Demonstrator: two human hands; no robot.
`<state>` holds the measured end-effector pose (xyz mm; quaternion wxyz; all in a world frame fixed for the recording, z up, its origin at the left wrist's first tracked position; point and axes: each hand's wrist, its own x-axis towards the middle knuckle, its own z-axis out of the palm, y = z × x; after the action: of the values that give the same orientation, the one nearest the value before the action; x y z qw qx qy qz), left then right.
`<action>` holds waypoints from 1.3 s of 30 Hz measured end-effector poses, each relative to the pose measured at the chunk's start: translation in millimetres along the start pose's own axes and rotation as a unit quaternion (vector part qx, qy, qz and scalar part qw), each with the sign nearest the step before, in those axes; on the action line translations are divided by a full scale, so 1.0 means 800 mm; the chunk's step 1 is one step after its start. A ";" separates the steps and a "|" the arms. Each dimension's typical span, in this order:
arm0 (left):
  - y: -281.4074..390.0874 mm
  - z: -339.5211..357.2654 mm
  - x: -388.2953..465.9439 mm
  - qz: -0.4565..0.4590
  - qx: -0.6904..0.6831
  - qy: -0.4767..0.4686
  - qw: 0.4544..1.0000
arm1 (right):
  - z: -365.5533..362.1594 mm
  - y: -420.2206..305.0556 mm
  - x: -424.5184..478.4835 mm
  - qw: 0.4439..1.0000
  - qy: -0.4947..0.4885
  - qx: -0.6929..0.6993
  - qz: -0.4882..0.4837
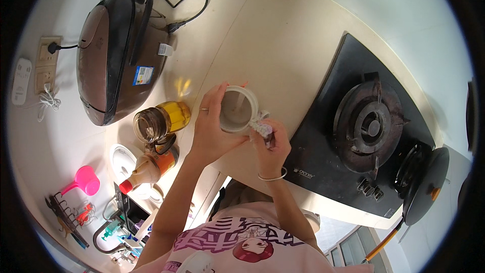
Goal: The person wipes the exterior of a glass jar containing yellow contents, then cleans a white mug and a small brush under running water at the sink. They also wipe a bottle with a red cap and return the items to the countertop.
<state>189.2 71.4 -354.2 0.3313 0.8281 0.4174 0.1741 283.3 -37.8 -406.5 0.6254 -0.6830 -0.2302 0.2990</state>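
Note:
A round, pale translucent jar [254, 100] is held over the counter with its wide mouth facing up towards me. My left hand [212, 132] wraps around its left side, a ring on one finger. In my right hand [273, 142] is a bunched, whitish-purple cloth [261, 126], pressed against the jar's lower right rim. The jar's inside looks greyish; whether it holds anything I cannot tell. A small orange-red bit [244, 83] shows just behind the far rim.
Left of my hands stand a glass jug of yellow oil [176, 116], a red-capped sauce bottle [151, 168] and a brown rice cooker [110, 57]. On the right is a black gas hob [314, 132], with a lidded pan [426, 185] on it. A sink tap [100, 235] sits lower left.

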 end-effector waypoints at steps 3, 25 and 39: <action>-0.005 0.005 0.007 -0.039 -0.027 0.008 0.999 | 0.005 -0.003 0.003 1.000 0.013 -0.009 -0.019; 0.000 -0.015 -0.011 0.008 0.148 0.137 0.979 | -0.052 -0.018 0.085 0.995 0.044 0.064 0.067; 0.011 -0.016 0.002 -0.069 0.045 0.083 0.993 | -0.093 -0.018 0.023 0.974 0.070 0.150 0.156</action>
<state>187.6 74.1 -338.5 0.2691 0.7943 0.5068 0.1997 349.4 -76.6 -391.8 0.6809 -0.6281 -0.0295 0.3755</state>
